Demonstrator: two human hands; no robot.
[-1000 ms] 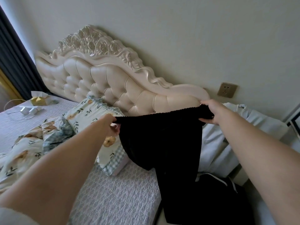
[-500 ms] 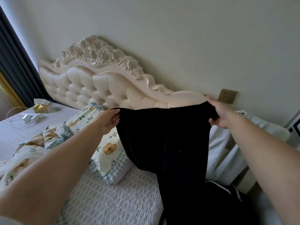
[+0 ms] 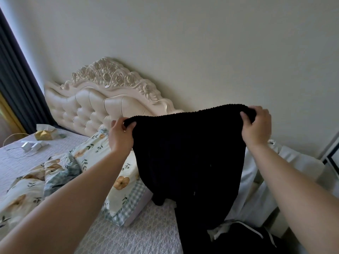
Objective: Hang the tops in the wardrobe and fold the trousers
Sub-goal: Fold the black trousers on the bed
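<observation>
1. The left hand (image 3: pixel 120 133) and the right hand (image 3: pixel 256 125) are lifting the black trousers (image 3: pixel 189 153) higher than a second ago, and the waistband (image 3: pixel 183 113) is now rising above the low right end of the headboard (image 3: pixel 95 103).
2. Both hands are turning their backs toward the camera, with the fingers curling over the waistband.
3. The view is tilting upward, taking in more wall (image 3: pixel 201 43) above the headboard.

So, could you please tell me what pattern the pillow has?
The pillow is cream with orange flowers, leaf sprigs and a green checked border; head view.
</observation>
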